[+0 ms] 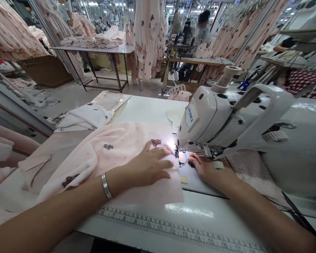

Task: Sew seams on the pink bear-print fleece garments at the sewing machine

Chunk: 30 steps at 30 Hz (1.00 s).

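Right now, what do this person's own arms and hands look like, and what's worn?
The left forearm and right forearm are bare, with no sleeves or gloves. The left hand has a smooth silver bangle at its wrist; the right hand shows no jewellery.

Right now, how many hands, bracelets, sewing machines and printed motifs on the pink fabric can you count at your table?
Hands: 2 (left hand, right hand)
Bracelets: 1, on the left wrist
Sewing machines: 1
Printed motifs on the pink fabric: 3 (one by the left fingertips, one mid-fabric, one lower left)
Total: 7
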Tool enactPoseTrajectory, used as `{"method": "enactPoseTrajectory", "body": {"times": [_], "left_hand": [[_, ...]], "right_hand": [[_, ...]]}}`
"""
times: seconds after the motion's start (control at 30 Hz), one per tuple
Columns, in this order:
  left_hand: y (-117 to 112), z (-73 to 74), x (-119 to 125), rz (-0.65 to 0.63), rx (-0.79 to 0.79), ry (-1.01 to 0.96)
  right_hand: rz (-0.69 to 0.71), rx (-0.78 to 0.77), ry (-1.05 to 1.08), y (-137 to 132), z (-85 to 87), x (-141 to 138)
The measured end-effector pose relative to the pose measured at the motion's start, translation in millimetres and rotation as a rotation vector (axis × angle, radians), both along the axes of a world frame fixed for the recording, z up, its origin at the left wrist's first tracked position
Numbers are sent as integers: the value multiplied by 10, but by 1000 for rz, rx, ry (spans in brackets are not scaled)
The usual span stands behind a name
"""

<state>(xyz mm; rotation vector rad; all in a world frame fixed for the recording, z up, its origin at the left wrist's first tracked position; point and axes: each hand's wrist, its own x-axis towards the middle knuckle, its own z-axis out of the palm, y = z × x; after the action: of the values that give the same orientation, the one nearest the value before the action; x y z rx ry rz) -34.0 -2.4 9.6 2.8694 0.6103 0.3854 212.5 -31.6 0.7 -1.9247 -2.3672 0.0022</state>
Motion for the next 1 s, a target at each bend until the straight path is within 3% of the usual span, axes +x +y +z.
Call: {"method": "enactPoseTrajectory", "body": {"times": [0.23,0.5,0.77,0.9,1.0], "left_hand": [[11,-31,45,-10,184,-149],[30,-16,87,126,18,-205],[-11,3,56,16,-60,-46],[4,5,63,54,-147,-72],[0,-3,82,88,-93,-104]], "right_hand": [[-123,14,-13,-35,-49,-14],[-74,71,2,-94,-15,7],[23,101,45,-143,-9,65],[32,94,62,-162,-47,167],[45,88,70,-160,-84,218]]}}
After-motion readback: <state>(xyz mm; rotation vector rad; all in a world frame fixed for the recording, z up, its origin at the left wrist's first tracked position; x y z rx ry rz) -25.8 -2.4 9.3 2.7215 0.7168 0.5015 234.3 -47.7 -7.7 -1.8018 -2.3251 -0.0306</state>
